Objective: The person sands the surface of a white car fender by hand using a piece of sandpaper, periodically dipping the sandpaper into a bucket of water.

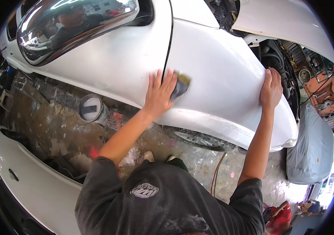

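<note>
My left hand lies with fingers extended against a dark, olive-edged pad, pressing it on the white car panel beside the vertical seam between door and fender. The pad is blurred and partly under the fingers. My right hand has its fingers curled over the fender's top edge at the open engine bay. A large chrome side mirror is at the upper left, showing a reflection of a person.
A bucket of pale liquid with a dark block stands below the door. Another white car panel lies at lower left. A hose runs across the stained floor. A grey covered object is at right, and a person in red is at lower right.
</note>
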`<state>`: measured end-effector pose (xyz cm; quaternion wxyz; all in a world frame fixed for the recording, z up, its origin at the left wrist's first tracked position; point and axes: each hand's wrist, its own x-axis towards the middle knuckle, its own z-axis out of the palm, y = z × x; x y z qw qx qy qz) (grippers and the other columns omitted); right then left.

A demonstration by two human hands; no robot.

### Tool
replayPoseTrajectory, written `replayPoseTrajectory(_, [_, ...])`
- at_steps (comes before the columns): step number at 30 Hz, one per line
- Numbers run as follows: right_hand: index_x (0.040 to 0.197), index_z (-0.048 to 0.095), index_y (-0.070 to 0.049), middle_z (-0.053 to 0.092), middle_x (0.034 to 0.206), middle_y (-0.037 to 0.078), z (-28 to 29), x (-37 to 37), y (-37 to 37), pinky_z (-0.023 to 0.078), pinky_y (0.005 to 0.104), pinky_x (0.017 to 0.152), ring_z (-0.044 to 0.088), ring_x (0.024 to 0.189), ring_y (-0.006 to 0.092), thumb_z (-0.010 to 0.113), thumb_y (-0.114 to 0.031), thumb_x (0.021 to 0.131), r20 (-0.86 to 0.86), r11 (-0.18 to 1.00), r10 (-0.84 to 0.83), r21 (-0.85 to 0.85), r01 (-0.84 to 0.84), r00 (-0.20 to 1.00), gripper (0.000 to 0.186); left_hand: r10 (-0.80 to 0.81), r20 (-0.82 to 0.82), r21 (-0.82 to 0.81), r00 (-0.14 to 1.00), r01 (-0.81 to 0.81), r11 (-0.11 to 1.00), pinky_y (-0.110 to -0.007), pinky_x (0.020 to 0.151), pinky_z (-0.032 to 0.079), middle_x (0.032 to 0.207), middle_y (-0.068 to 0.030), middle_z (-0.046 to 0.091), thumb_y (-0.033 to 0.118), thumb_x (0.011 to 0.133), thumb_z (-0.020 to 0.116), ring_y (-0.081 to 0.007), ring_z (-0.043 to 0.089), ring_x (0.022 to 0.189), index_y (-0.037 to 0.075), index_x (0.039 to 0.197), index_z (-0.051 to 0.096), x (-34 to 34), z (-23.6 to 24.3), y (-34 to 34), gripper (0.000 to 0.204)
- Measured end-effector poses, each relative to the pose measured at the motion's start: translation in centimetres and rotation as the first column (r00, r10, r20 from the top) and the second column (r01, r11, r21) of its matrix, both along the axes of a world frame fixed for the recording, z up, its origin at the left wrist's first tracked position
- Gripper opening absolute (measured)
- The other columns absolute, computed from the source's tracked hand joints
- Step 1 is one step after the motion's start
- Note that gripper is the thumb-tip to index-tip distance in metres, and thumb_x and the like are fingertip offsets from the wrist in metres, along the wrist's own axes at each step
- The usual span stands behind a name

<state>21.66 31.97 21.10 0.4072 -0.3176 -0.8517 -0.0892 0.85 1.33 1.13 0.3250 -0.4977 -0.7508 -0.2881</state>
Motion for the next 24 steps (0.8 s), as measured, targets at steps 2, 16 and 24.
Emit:
replayPoseTrajectory(2, [0.126, 0.068, -0.007, 0.064, 0.135, 0.014, 0.0, 0.1, 0.2, 0.047, 0.0424, 0.102, 0.061, 0.122, 0.0341, 0.037, -0.043, 0.107, -0.002, 1.000, 0.002, -0.007, -0.002, 1.000, 0.052, -0.050, 0.036, 0.022, 0.998, 0.050, 0.999, -0.071, 0.117, 0.017, 0.166, -0.0171, 0.028, 0.037, 0.092, 0.067, -0.0521, 0.021, 0.150, 0.004, 0.156, 0.037, -1.0, 6.2, 1.0, 0.078])
replayPoseTrajectory(16, [0.124, 0.069, -0.007, 0.065, 0.133, 0.014, 0.3, 0.1, -0.4, 0.047, 0.0431, 0.102, 0.062, 0.119, 0.0355, 0.041, -0.042, 0.106, -0.027, 0.999, -0.001, -0.034, 0.000, 1.000, 0.049, 0.019, 0.144, 0.055, 0.989, -0.027, 0.998, -0.067, 0.121, 0.002, 0.169, -0.0157, 0.022, 0.040, 0.100, 0.056, -0.0491, 0.008, 0.154, 0.005, 0.160, 0.028, 0.1, 9.3, 1.5, 0.075])
replayPoseTrajectory(24, [0.124, 0.070, -0.007, 0.065, 0.133, 0.013, 0.4, -0.1, -0.7, 0.047, 0.0430, 0.102, 0.063, 0.119, 0.0354, 0.042, -0.042, 0.105, -0.039, 1.000, 0.006, -0.028, -0.007, 0.999, 0.048, 0.055, 0.229, 0.054, 0.972, -0.069, 0.996, -0.068, 0.120, 0.000, 0.169, -0.0206, 0.015, 0.026, 0.095, 0.061, -0.0531, 0.005, 0.153, 0.002, 0.161, 0.024, 1.2, 6.4, 1.2, 0.079])
